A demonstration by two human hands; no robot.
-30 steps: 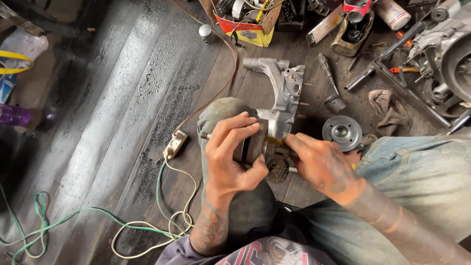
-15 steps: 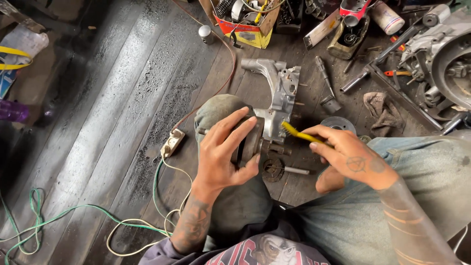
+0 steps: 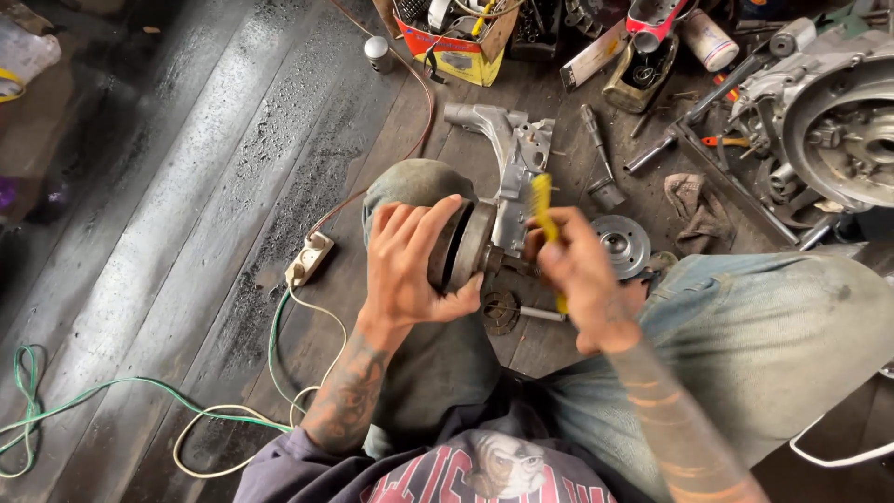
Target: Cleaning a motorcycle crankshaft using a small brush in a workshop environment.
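Observation:
My left hand (image 3: 406, 265) grips a round, rusty drum-shaped metal part (image 3: 466, 245) on its edge, just above my left knee. My right hand (image 3: 579, 275) holds a yellow-handled brush (image 3: 543, 212), its head raised next to the right face of the part. Behind the two hands a grey cast-metal engine cover (image 3: 510, 163) lies on the wooden floor. A small dark gear with a shaft (image 3: 507, 312) rests on the floor under my hands.
A silver round disc (image 3: 619, 244) and a rag (image 3: 698, 210) lie to the right. An engine block (image 3: 833, 130) sits at far right. A yellow box of tools (image 3: 456, 42), a white socket strip (image 3: 309, 259) with green and white cables (image 3: 140, 391) are about.
My right hand has swung the yellow brush upright and closer to the round part. My left hand keeps its grip on the part.

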